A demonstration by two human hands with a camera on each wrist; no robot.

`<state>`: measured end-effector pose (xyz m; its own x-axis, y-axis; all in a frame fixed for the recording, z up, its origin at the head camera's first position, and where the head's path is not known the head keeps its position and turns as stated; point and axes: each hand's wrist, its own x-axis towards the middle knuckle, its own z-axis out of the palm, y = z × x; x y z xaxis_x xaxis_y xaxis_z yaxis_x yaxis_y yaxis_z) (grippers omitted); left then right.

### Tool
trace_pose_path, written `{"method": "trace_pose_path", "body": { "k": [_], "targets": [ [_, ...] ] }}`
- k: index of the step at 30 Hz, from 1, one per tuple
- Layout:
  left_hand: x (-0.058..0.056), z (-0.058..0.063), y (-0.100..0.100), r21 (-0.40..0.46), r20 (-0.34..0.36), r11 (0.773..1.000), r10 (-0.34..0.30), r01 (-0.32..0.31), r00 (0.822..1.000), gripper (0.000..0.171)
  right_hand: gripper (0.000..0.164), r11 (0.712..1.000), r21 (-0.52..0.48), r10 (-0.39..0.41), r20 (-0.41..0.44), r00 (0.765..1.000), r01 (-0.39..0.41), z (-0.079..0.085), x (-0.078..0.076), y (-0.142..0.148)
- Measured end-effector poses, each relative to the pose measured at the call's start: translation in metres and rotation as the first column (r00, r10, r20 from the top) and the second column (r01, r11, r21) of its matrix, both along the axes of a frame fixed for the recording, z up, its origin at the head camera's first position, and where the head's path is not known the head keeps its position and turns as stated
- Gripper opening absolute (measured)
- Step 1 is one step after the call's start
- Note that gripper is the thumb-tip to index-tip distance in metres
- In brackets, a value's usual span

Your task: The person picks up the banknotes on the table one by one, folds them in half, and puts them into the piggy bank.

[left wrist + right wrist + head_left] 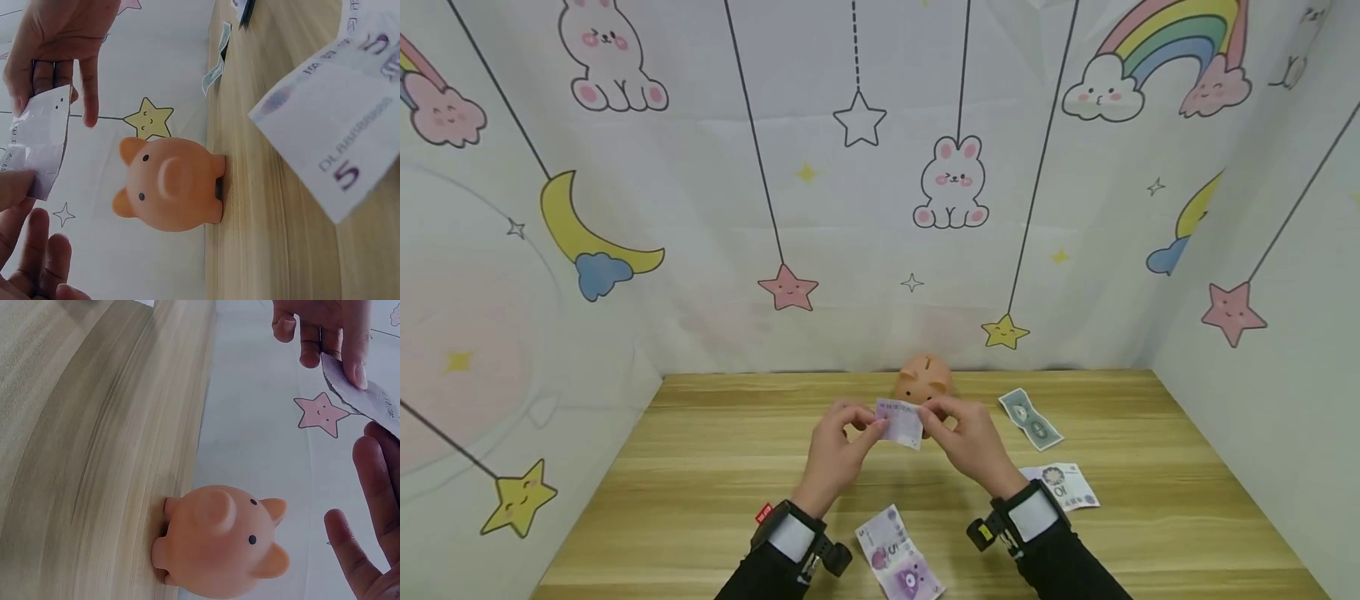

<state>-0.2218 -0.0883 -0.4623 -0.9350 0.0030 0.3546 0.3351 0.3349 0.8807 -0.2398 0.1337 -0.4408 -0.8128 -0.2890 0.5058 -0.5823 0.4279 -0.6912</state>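
Both hands hold a small folded purple banknote (899, 422) up above the table. My left hand (841, 446) pinches its left edge between thumb and fingers, while my right hand (967, 440) pinches the upper right corner. Just behind the note stands an orange piggy bank (924, 377), with a slot along its back. The left wrist view shows the piggy bank (172, 184) upright on the table, apart from the hands. In the right wrist view the folded banknote (359, 397) is seen nearly edge-on, cut off by the frame's side.
A creased purple 5 banknote (898, 554) lies in front, between the forearms. A green banknote (1032, 419) lies at the back right, and a 10 banknote (1070, 486) is partly hidden by the right wrist. Cartoon-printed cloth (865, 208) walls in the wooden table (722, 467).
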Motion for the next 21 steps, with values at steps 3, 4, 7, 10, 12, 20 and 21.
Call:
{"method": "trace_pose_path", "body": {
  "k": [3, 4, 7, 10, 12, 20, 21],
  "targets": [
    [0.001, -0.001, 0.000, -0.008, 0.013, 1.000, 0.000, 0.000, 1.000, 0.007, 0.010, 1.000, -0.003, -0.007, -0.002, 1.000, 0.007, -0.001, 0.000, 0.001],
    [0.002, -0.002, -0.001, -0.015, 0.018, 1.000, -0.001, 0.001, 1.000, 0.007, 0.010, 1.000, -0.003, -0.012, -0.005, 1.000, 0.012, -0.001, -0.001, 0.002],
    [0.002, -0.004, -0.002, -0.029, 0.029, 0.999, -0.017, 0.018, 0.999, 0.007, 0.009, 1.000, -0.004, -0.027, -0.008, 1.000, 0.027, 0.000, -0.001, 0.004],
    [0.002, -0.006, -0.002, -0.037, 0.020, 0.999, -0.028, 0.029, 0.999, 0.010, 0.009, 1.000, -0.003, -0.026, -0.002, 1.000, 0.026, 0.000, 0.000, 0.004],
    [0.002, -0.006, -0.001, -0.042, 0.009, 0.999, -0.029, 0.029, 1.000, 0.012, 0.010, 1.000, -0.003, -0.021, -0.003, 1.000, 0.021, 0.000, -0.001, 0.004],
    [0.002, -0.010, -0.002, -0.076, 0.011, 0.996, -0.047, 0.048, 0.999, 0.006, 0.009, 0.999, 0.008, -0.039, -0.001, 0.999, 0.039, 0.000, -0.001, 0.006],
    [0.002, -0.010, -0.003, -0.083, 0.017, 0.995, -0.051, 0.052, 0.999, 0.005, 0.009, 0.999, 0.010, -0.044, 0.001, 0.999, 0.044, 0.000, -0.001, 0.007]
  ]
}}
